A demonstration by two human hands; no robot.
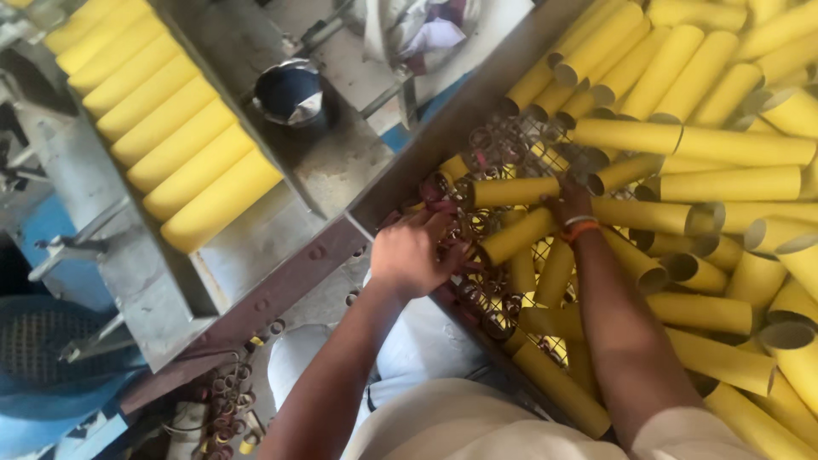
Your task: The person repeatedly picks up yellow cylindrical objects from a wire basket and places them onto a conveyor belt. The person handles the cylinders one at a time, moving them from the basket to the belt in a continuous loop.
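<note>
My left hand (411, 252) reaches into a tangle of small dark-red rings (467, 255) at the near edge of a wire-mesh bin (511, 140); its fingers curl among the rings, and I cannot see whether they grip any. My right hand (569, 198), with an orange and white band at the wrist, lies deeper in the bin, mostly hidden between yellow cardboard tubes (511, 191). It touches a short yellow tube. Many long yellow tubes (724, 183) are piled across the bin to the right.
A sloped metal chute (247, 247) on the left carries a neat row of yellow tubes (175, 145). A dark round container (288, 89) sits beyond it. More small rings (228, 400) lie on the floor at lower left, near a blue mesh basket (38, 349).
</note>
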